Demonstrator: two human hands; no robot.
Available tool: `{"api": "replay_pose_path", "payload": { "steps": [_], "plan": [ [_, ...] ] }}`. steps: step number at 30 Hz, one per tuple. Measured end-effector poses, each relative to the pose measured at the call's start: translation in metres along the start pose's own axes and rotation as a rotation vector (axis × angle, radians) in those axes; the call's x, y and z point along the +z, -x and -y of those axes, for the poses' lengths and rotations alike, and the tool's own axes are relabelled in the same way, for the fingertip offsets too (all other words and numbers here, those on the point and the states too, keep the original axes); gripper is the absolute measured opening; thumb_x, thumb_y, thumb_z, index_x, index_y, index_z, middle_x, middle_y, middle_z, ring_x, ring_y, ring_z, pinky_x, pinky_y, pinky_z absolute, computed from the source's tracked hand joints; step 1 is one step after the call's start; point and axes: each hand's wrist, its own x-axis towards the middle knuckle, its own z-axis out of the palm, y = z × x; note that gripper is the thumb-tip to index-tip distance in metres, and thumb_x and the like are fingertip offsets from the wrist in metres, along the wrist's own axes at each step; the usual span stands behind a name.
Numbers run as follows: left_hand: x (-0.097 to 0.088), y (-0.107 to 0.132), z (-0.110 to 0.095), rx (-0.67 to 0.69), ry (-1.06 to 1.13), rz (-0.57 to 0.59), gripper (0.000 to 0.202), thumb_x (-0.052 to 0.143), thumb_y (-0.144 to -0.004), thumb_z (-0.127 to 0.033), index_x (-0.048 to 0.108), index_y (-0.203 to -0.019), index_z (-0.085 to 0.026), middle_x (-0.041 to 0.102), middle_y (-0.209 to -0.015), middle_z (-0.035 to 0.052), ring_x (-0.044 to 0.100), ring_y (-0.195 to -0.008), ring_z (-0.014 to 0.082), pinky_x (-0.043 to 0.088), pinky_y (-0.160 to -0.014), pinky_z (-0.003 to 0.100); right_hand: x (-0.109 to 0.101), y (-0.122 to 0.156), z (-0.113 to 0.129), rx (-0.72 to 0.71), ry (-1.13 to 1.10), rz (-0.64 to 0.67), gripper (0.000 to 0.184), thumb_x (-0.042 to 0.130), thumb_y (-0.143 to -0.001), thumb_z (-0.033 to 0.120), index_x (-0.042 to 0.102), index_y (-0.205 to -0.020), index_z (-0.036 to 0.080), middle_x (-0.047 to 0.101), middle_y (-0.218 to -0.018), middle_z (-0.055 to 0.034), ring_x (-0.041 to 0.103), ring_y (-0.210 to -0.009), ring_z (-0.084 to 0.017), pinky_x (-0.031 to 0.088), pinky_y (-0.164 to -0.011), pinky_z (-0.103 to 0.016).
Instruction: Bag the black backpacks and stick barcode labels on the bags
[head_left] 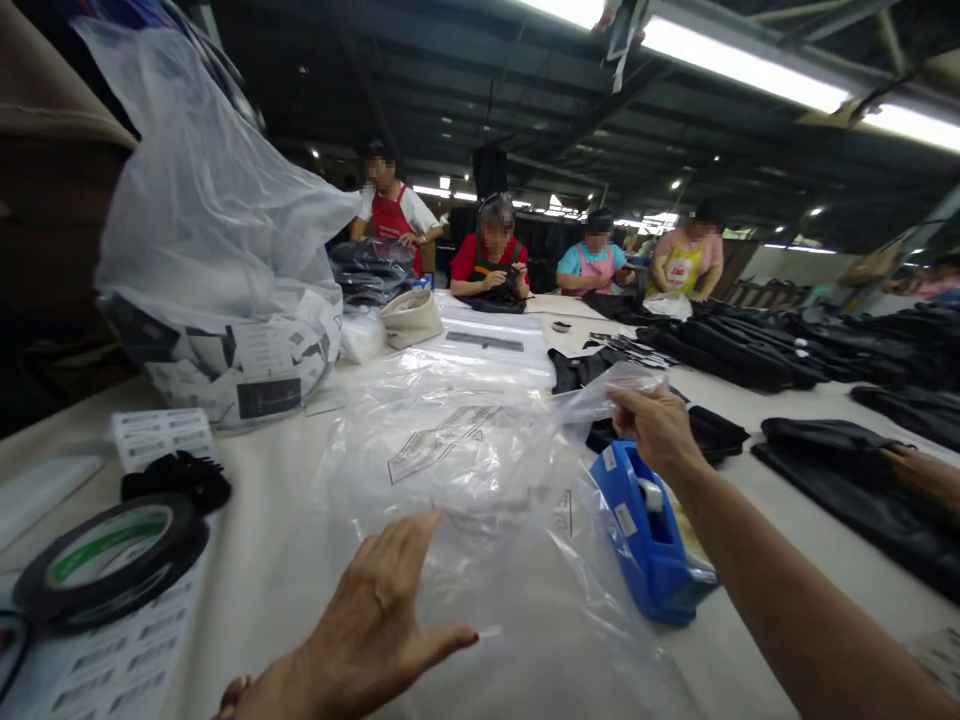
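A clear plastic bag point(465, 480) with printed warning text lies spread across the table in front of me. My right hand point(656, 425) pinches its far right corner and holds it up off the table. Over the near left part of the bag is my left hand point(375, 610), fingers stretched and thumb apart, gripping nothing; whether it touches the plastic I cannot tell. A blue tape dispenser point(649, 545) stands just below my right hand, beside the bag's right edge.
On the left are a large plastic sack of paper tags point(247, 350), a roll of black tape point(112, 560) and barcode label sheets point(142, 650). More flat plastic bags point(487, 345) lie ahead. Black garments point(750, 340) cover the right side, where another person's hand point(922, 475) rests. Several co-workers sit or stand beyond.
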Motion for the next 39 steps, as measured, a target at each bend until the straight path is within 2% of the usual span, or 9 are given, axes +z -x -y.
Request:
{"api": "replay_pose_path", "payload": {
  "steps": [5,10,13,18,23,26,28,35,39],
  "plan": [
    [0.037,0.026,-0.041,0.129,-0.099,-0.224,0.086,0.062,-0.07,-0.06,0.027,-0.134,-0.014,0.06,-0.111,0.0201,0.059,-0.1,0.0336,0.053,-0.079,0.046,0.0,0.022,0.013,-0.089,0.025,-0.001,0.026,0.073,-0.052,0.03,0.061,-0.069,0.014,0.049,-0.043,0.0072,0.042,-0.036,-0.006,0.03,-0.034,-0.018],
    [0.054,-0.01,-0.084,0.115,-0.114,-0.449,0.06,0.05,-0.085,-0.039,0.032,-0.13,-0.003,0.054,-0.115,0.0212,0.051,-0.108,0.0309,0.048,-0.086,0.044,0.008,0.039,0.027,-0.17,0.066,-0.005,0.023,0.072,-0.055,0.029,0.064,-0.071,0.015,0.05,-0.042,0.007,0.042,-0.035,-0.007,0.031,-0.034,-0.017],
    [0.055,-0.026,-0.083,0.097,-0.199,-0.417,0.039,0.048,-0.081,-0.014,0.044,-0.119,-0.004,0.059,-0.101,0.0167,0.056,-0.092,0.0278,0.051,-0.076,0.041,0.0,0.045,0.031,-0.197,0.06,-0.011,0.021,0.072,-0.055,0.029,0.065,-0.07,0.016,0.052,-0.043,0.0065,0.043,-0.036,-0.007,0.033,-0.035,-0.018],
    [0.036,-0.007,-0.041,0.258,-0.182,-0.336,0.025,0.038,-0.08,0.0,0.057,-0.08,-0.016,0.058,-0.067,0.0032,0.054,-0.062,0.0189,0.046,-0.055,0.03,-0.059,0.078,0.021,-0.148,0.079,0.086,0.021,0.075,-0.056,0.027,0.07,-0.075,0.019,0.066,-0.069,0.0003,0.056,-0.054,-0.01,0.045,-0.049,-0.02],
    [0.007,0.035,-0.019,0.419,0.035,-0.424,0.022,0.043,-0.083,-0.001,0.057,-0.093,-0.013,0.062,-0.08,0.005,0.057,-0.077,0.0141,0.048,-0.071,0.024,-0.137,0.133,-0.023,-0.063,0.384,0.227,0.026,0.078,-0.054,0.037,0.074,-0.076,0.023,0.07,-0.084,-0.0073,0.064,-0.08,-0.024,0.054,-0.074,-0.034],
    [0.012,0.06,-0.028,0.394,-0.011,-0.28,0.031,0.045,-0.089,-0.025,0.051,-0.114,-0.007,0.062,-0.103,0.0147,0.056,-0.101,0.0213,0.047,-0.086,0.031,-0.162,0.154,-0.053,0.016,0.554,0.247,0.028,0.074,-0.06,0.043,0.074,-0.079,0.022,0.07,-0.089,-0.01,0.064,-0.086,-0.028,0.052,-0.083,-0.04],
    [0.027,0.074,-0.036,0.401,-0.144,-0.218,0.05,0.039,-0.09,-0.041,0.046,-0.123,-0.004,0.057,-0.117,0.0192,0.049,-0.115,0.0262,0.043,-0.093,0.036,-0.165,0.161,-0.064,0.048,0.568,0.241,0.029,0.07,-0.064,0.046,0.074,-0.08,0.022,0.07,-0.09,-0.0103,0.064,-0.087,-0.028,0.052,-0.082,-0.039],
    [0.074,0.083,-0.073,0.472,-0.326,-0.342,0.052,0.037,-0.089,-0.049,0.051,-0.121,-0.01,0.057,-0.116,0.017,0.045,-0.118,0.0306,0.033,-0.098,0.044,-0.136,0.162,-0.053,0.115,0.5,0.085,0.028,0.068,-0.063,0.045,0.072,-0.076,0.021,0.071,-0.082,-0.0072,0.065,-0.078,-0.024,0.053,-0.068,-0.03],
    [0.08,0.07,-0.097,0.457,-0.282,-0.397,0.039,0.036,-0.092,-0.036,0.053,-0.119,-0.012,0.056,-0.116,0.0158,0.046,-0.116,0.0299,0.032,-0.097,0.046,-0.117,0.158,-0.044,0.13,0.39,0.017,0.029,0.069,-0.059,0.042,0.071,-0.076,0.018,0.068,-0.07,-0.0065,0.062,-0.063,-0.021,0.05,-0.055,-0.029]
  ]
}}
